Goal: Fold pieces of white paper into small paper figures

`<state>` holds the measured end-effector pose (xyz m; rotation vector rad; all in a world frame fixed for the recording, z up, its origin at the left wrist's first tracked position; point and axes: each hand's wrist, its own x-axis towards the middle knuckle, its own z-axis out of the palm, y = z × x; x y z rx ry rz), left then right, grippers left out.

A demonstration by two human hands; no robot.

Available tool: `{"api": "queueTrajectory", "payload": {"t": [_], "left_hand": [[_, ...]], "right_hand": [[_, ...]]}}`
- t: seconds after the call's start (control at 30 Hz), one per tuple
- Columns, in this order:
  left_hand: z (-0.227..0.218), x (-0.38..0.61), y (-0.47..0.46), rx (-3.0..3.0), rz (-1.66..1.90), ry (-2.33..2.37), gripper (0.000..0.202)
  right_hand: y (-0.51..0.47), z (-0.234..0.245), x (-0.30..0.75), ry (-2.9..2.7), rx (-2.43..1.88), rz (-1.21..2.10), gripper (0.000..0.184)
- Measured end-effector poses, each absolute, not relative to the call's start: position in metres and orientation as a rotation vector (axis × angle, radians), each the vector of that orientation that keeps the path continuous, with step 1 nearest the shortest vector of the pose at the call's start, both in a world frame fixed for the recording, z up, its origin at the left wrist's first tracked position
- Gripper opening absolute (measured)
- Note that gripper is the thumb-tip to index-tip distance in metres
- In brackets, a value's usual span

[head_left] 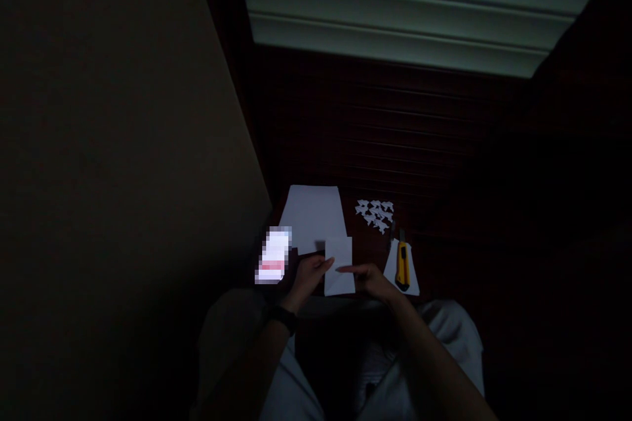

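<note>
A small white piece of paper [340, 279] with faint crease lines is held up in front of me, over the near edge of a dark table. My left hand [309, 273] grips its left edge, thumb on the front and the other fingers mostly behind. From the right, my right hand [374, 280] holds the opposite edge, its index finger laid across the front. Beyond the piece lies a stack of larger white paper [313, 214]. To the right, a yellow utility knife [403, 268] rests on white paper [390, 270].
Several small folded white paper shapes [375, 214] lie in a cluster at the back right. A lit, blurred phone screen [274, 255] is at the left. A plain wall [123, 112] rises on the left, and louvered slats [395, 6] stand beyond the table. The room is dim.
</note>
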<state>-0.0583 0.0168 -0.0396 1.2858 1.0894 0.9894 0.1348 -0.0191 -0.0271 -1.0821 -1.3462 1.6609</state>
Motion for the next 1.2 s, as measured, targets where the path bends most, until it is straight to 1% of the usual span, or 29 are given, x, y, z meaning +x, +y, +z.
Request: {"api": "queueTrajectory", "payload": {"t": [0.17, 0.53, 0.83, 0.93, 1.1, 1.2], "left_hand": [[-0.036, -0.058, 0.016, 1.289, 1.003, 1.067, 0.032], [-0.03, -0.055, 0.012, 1.244, 1.014, 1.172, 0.038], [-0.036, -0.055, 0.013, 1.298, 1.086, 1.191, 0.033], [-0.039, -0.054, 0.013, 1.234, 1.098, 1.177, 0.033], [-0.038, -0.051, 0.012, 1.126, 1.088, 1.195, 0.036], [-0.038, -0.052, 0.013, 1.105, 1.076, 1.17, 0.037]], "right_hand": [[-0.021, -0.02, 0.129, -1.384, -0.993, 1.714, 0.043], [-0.016, -0.033, 0.133, -1.504, -1.134, 1.523, 0.036], [-0.015, -0.038, 0.134, -1.334, -1.249, 1.486, 0.034], [-0.015, -0.038, 0.134, -1.272, -1.287, 1.453, 0.036], [-0.015, -0.035, 0.133, -1.169, -1.283, 1.496, 0.047], [-0.015, -0.034, 0.134, -1.105, -1.261, 1.545, 0.047]]}}
